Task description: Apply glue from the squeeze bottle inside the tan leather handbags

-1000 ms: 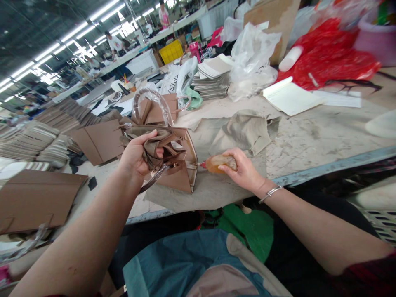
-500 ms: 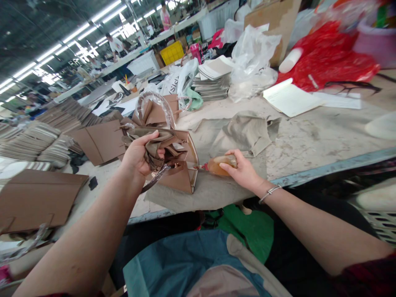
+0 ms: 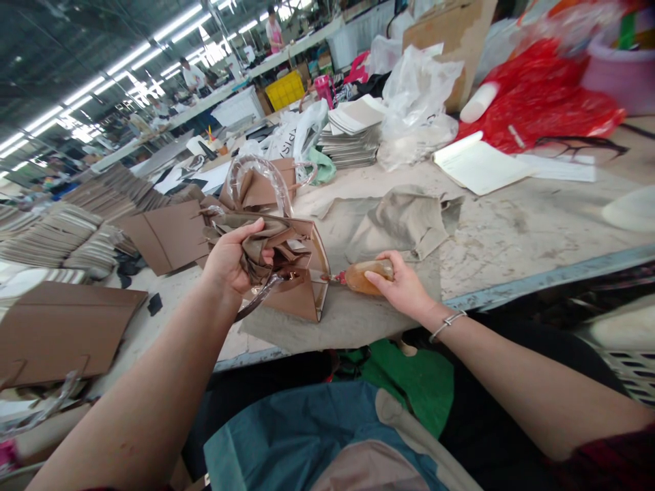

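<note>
A brown handbag (image 3: pixel 294 300) lies on its side on a grey cloth at the table's front edge, its open edge facing right. My left hand (image 3: pixel 235 262) is closed around the bag's bunched olive lining (image 3: pixel 258 245). A plastic-wrapped handle (image 3: pixel 258 293) hangs below those fingers. In my right hand (image 3: pixel 402 283) is a squeeze bottle (image 3: pixel 366 276) of amber liquid, probably glue, held level. Its red-based nozzle (image 3: pixel 335 277) points left, with the tip at the bag's edge; whether it touches cannot be made out.
Brown bag panels (image 3: pixel 66 327) and stacked pieces (image 3: pixel 56 232) lie at left. Behind the bag stands another brown bag (image 3: pixel 266 181). Crumpled grey cloth (image 3: pixel 399 218), an open notebook (image 3: pixel 481 164), glasses (image 3: pixel 578 144) and a red plastic bag (image 3: pixel 547 102) lie further right. People work far back.
The bottle and my right hand have shifted very slightly right, the nozzle staying by the bag's edge. My left hand keeps its hold on the lining.
</note>
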Tool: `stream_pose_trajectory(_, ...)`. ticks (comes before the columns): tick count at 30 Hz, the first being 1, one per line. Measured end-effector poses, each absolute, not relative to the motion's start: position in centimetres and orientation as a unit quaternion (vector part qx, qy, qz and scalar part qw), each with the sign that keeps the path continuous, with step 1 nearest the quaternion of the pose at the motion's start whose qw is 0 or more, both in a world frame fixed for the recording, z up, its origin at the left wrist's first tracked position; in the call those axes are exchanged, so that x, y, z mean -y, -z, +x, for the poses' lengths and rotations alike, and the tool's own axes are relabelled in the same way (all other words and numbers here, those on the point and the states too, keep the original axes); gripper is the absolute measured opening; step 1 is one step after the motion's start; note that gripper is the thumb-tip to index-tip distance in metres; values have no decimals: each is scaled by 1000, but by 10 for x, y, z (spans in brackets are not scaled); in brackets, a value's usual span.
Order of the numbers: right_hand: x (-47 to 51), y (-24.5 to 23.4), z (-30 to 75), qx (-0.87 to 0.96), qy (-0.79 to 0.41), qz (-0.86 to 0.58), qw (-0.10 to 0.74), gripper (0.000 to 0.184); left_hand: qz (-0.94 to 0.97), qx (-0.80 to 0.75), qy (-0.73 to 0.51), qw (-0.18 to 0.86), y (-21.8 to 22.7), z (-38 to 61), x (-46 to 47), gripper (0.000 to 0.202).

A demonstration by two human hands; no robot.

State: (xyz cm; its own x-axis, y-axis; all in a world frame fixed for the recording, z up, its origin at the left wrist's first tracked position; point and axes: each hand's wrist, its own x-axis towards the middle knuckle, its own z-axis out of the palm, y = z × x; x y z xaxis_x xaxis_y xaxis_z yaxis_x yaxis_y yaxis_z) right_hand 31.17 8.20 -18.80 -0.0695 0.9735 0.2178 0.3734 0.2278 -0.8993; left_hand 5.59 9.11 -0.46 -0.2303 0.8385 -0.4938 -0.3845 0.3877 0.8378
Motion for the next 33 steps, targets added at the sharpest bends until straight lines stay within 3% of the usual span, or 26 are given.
stream_pose_trajectory(21,-81,187,317,621,-402,-538,404,37,191,-624,-512,558,6,58,-90,15)
stream_pose_trajectory(33,-80,180,320,591,-472,-513,406,39,164,-591,-509,603,1,53,-80,23)
